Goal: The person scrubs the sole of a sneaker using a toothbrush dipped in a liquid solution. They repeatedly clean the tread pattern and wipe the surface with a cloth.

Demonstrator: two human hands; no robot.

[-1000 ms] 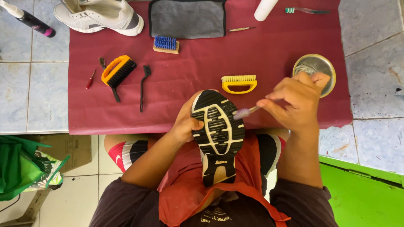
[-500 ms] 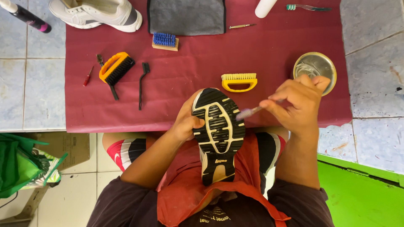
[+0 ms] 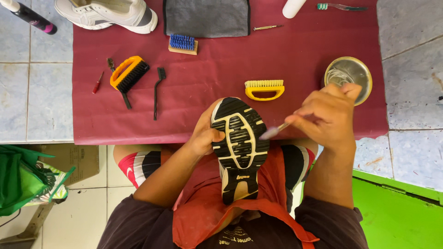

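My left hand (image 3: 206, 133) grips a shoe (image 3: 239, 145) from its left side, sole up, black and cream tread facing me, over my lap. My right hand (image 3: 328, 115) holds a small brush (image 3: 273, 132) whose pale head rests at the sole's right edge near the forefoot. A round metal bowl (image 3: 350, 74) with liquid sits just beyond my right hand on the maroon mat (image 3: 221, 64).
On the mat lie a yellow brush (image 3: 264, 89), an orange-handled black brush (image 3: 127, 75), a thin black brush (image 3: 158, 90), a blue-bristled wooden brush (image 3: 182, 44), a grey cloth (image 3: 206, 17), a white sneaker (image 3: 107, 14), a toothbrush (image 3: 341, 6). A green bag (image 3: 23, 177) is at left.
My right hand has shifted slightly, moving the brush along the sole's right edge. The shoe and my left hand stay in place.
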